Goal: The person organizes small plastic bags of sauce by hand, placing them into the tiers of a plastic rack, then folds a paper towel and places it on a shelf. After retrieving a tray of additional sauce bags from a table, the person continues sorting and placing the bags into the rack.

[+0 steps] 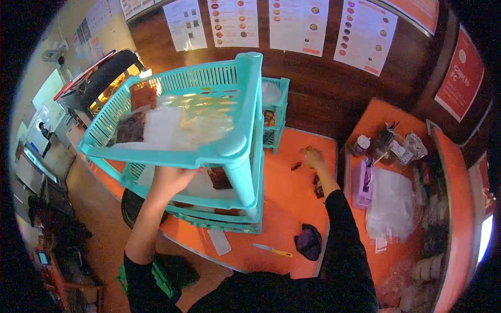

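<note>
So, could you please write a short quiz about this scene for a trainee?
1. True or false: the left hand reaches into the teal rack.
2. Which colour is the counter? A green, B orange, C white.
3. Fill in: near the front edge of the counter lies a knife with a ____ handle.

Key: 1 true. 2 B. 3 yellow. Extra note: the right hand rests on the counter, beside small dark pieces; whether its grip holds one cannot be told.

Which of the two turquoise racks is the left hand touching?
The large front rack: the left hand reaches under its top tier. The smaller rack stands behind it by the wall, untouched.
</note>
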The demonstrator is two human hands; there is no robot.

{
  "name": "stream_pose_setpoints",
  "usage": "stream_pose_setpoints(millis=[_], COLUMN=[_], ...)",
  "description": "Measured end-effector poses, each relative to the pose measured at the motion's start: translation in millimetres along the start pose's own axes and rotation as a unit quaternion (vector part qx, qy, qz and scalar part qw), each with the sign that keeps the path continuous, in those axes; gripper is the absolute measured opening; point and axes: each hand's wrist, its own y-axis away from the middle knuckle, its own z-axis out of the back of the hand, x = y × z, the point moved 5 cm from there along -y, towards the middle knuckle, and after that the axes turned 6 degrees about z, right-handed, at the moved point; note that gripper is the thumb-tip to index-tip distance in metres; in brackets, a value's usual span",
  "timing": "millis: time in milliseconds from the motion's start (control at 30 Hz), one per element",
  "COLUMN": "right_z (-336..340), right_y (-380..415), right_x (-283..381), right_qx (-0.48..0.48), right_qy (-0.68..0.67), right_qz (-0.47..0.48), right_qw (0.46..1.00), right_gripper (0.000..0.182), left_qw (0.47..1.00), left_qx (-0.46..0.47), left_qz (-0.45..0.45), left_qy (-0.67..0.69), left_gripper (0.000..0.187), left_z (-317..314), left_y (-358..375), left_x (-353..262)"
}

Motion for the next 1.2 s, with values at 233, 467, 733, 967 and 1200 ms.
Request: stream_pose_setpoints(millis=[233, 467, 733, 967, 1200], right_z=[-32.2, 93.2, 94.9, 28.7, -13.7], right_y=[17.2, 137.7, 202.5, 164.9, 158.2], right_x=[-4.2, 67.9, 76.5, -33.2, -63.1], right_qx=[0.03, 0.088, 0.195, -0.02, -0.056], right_qy=[-0.092, -0.386, -0.547, -0.214, -0.098], right_qz=[-0.045, -0.002, 0.059, -0.121, -0.105], right_qw=[0.994, 0.918, 0.812, 0.969, 0.988], right_gripper=[0.013, 0.013, 0.022, 0.032, 0.048], left_qw=[0.981, 0.965, 0.786, 0.633, 0.878], left_qx=[-0.172, 0.061, 0.365, 0.331, 0.327], left_qz=[0.018, -0.257, 0.196, 0.384, 0.103], left_qy=[-0.083, -0.002, 0.458, 0.584, 0.335], left_gripper=[0.017, 0.045, 0.055, 0.054, 0.045], left_z=[24.0, -175.8, -340.0, -357.2, -315.9], left_y=[47.1, 182.7, 190.9, 193.8, 160.9], left_x=[-31.8, -42.7, 56.1, 75.7, 53.7])
